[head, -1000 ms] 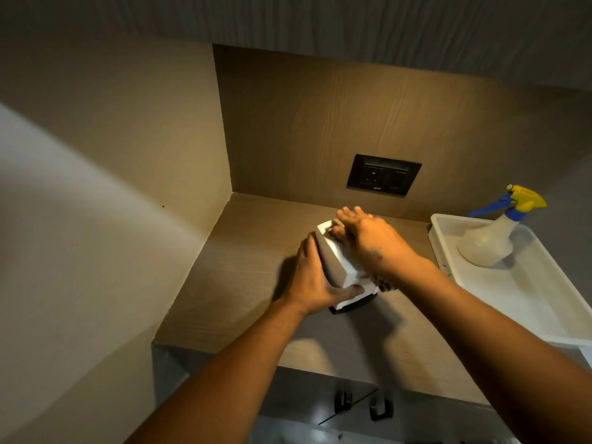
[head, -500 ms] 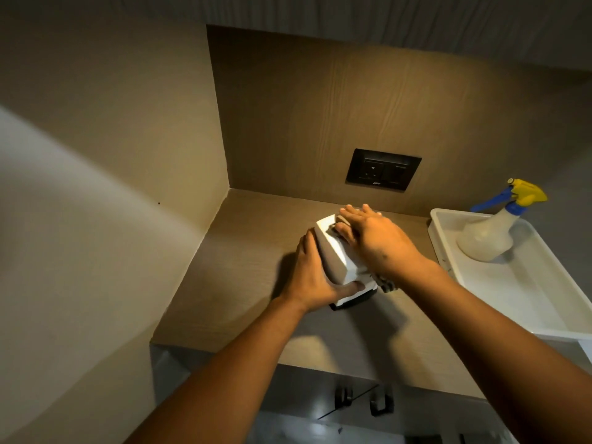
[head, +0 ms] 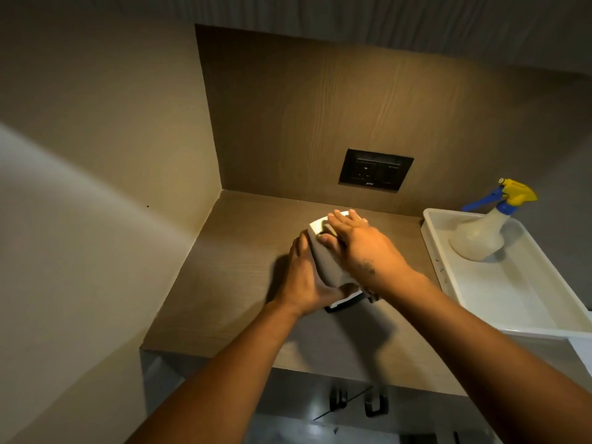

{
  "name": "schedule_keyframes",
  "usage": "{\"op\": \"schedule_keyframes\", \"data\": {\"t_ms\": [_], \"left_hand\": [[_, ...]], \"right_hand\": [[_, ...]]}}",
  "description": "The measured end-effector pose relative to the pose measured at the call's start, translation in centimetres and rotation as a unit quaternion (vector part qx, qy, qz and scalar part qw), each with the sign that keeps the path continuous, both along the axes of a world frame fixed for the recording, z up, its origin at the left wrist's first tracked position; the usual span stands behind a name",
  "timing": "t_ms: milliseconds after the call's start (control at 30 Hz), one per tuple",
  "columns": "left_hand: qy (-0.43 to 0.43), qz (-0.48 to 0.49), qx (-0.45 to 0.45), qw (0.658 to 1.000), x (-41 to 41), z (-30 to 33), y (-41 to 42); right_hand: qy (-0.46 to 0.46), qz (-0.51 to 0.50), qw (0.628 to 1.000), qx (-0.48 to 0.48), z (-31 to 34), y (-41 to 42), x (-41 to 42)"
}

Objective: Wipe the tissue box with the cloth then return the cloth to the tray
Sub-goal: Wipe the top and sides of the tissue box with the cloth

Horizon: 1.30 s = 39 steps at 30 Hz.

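Gripping box (head: 323, 251) with left hand (head: 304, 280), right hand (head: 362, 248) pressing seemingly hidden cloth; hard push could skid box across desk (head: 230, 283).

Left hand (head: 306, 277) steadies tissue box (head: 326, 264); right hand (head: 362, 251) presses on top.

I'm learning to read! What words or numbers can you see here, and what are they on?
None can be read.
Socket: a small light mark at its bottom edge, too blurred to read.
Tissue box, spray bottle, tray: no text shows.
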State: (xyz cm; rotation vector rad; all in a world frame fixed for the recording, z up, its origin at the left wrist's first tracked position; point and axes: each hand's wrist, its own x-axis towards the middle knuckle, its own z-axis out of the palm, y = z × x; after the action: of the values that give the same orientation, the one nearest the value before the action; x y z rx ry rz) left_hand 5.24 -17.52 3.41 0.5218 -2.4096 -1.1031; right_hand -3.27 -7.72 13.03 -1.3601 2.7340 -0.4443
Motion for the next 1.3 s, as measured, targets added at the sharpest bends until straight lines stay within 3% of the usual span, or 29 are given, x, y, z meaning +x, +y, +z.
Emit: {"op": "schedule_keyframes", "data": {"t_ms": [200,300,400,500,600,700,800,1000,1300], "left_hand": [[-0.006,0.003,0.035,0.999,0.1,-0.3,0.1],[-0.034,0.019,0.011,0.999,0.0,0.4,0.2],[-0.005,-0.049,-0.02,0.999,0.0,-0.9,-0.5],[-0.035,-0.093,-0.056,0.993,0.0,-0.4,-0.6],[-0.041,-0.003,0.011,0.999,0.1,0.3,0.2],[-0.023,-0.015,0.051,0.998,0.3,0.4,0.3],[-0.021,-0.002,0.038,0.999,0.1,0.0,0.2],[0.01,-0.039,-0.032,0.999,-0.3,-0.1,-0.2],[-0.02,-0.003,0.034,0.999,-0.2,0.1,0.1]], "right_hand": [[-0.016,-0.096,0.995,0.004,1.7,-2.6,-3.5],[0.005,-0.055,0.998,0.036,1.1,-3.7,-2.4],[0.056,0.022,0.998,0.024,-0.8,-2.7,0.9],[0.03,0.025,0.999,0.0,-1.7,-0.7,1.9],[0.003,-0.035,0.999,0.0,-0.9,0.1,-0.7],[0.012,-0.094,0.995,0.009,0.4,-0.8,-3.4],[0.012,-0.09,0.996,0.01,0.8,-2.5,-3.9],[0.034,0.015,0.999,-0.02,-1.4,-1.7,0.1],[0.013,-0.094,0.995,-0.006,0.9,-3.5,-4.2]]}}
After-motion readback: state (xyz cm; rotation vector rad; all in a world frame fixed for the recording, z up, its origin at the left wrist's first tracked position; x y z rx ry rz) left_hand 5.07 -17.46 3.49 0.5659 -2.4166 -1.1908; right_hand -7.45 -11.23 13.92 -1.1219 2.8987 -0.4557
